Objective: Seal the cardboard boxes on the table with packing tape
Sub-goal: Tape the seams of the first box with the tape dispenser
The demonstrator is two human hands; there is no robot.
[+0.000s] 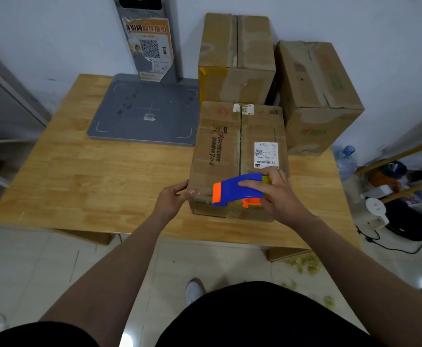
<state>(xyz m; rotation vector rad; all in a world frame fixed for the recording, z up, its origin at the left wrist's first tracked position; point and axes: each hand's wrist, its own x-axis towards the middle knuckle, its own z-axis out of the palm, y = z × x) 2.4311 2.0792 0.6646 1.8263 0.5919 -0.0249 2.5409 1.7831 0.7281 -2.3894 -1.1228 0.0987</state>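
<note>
A cardboard box (230, 146) with a white shipping label lies flat on the wooden table (92, 176), its top flaps closed along a centre seam. My right hand (277, 194) grips a blue and orange tape dispenser (235, 190) at the box's near edge, over the seam's near end. My left hand (173, 199) holds the box's near left corner, thumb on top. Two more cardboard boxes stand behind: a tall one (235, 58) at the back and another (317, 96) to its right.
A grey scale platform (144, 111) with an upright post (149, 38) bearing a QR poster sits at the table's back left. Right of the table are a water bottle (346, 159), shelving, a white device and cables on the tiled floor.
</note>
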